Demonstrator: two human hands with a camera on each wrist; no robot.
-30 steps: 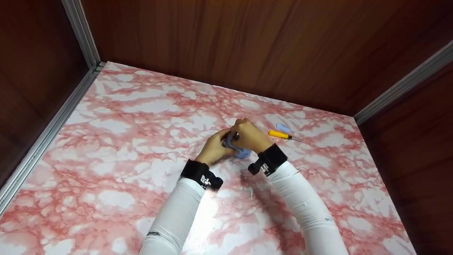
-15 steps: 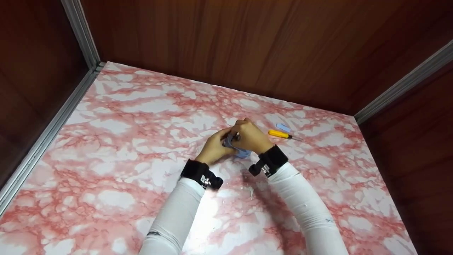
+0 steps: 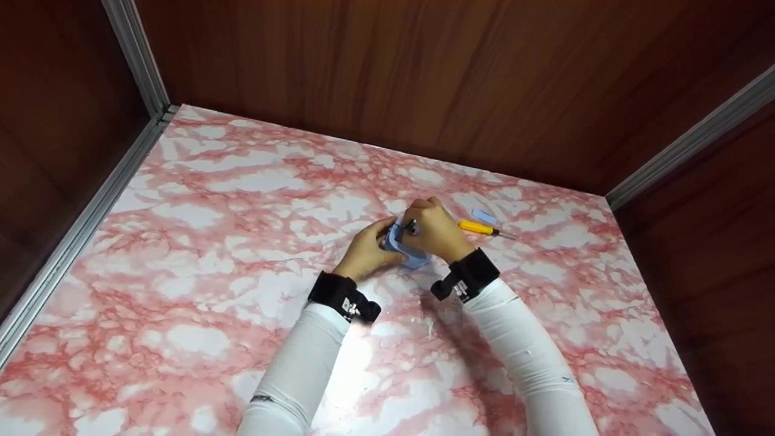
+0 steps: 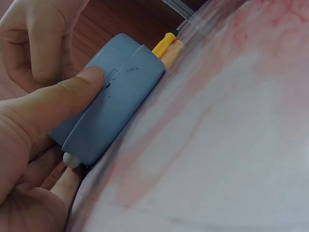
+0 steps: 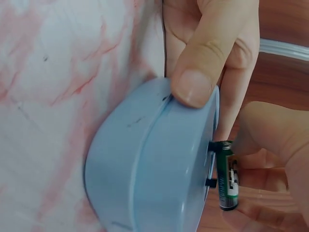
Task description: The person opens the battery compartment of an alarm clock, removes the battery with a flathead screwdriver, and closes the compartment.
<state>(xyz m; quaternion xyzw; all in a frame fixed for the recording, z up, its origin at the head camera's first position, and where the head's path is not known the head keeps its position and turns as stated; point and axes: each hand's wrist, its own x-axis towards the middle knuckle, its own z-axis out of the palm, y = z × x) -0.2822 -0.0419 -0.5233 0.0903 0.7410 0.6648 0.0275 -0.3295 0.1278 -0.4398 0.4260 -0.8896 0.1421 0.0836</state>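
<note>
A rounded light-blue plastic case, dark-marked on its side, stands on the tabletop between the hands. My left hand grips it, its thumb lying across the side seam. A small whitish knob sticks out at one end of the case. In my right hand is a small green cylindrical battery, pinched by thumb and fingers. The battery is just outside the case's far face, beside two dark posts that jut from it. That face is mostly hidden in the wrist views.
Right of the hands lies a screwdriver with a yellow handle. Just beyond it is a small flat light-blue piece. The marbled red-and-white tabletop is bounded by dark wood-look panels at the back and sides.
My right hand has drawn back slightly to the right from the case, and the battery's end now shows in its fingers. My left hand has stayed almost still.
</note>
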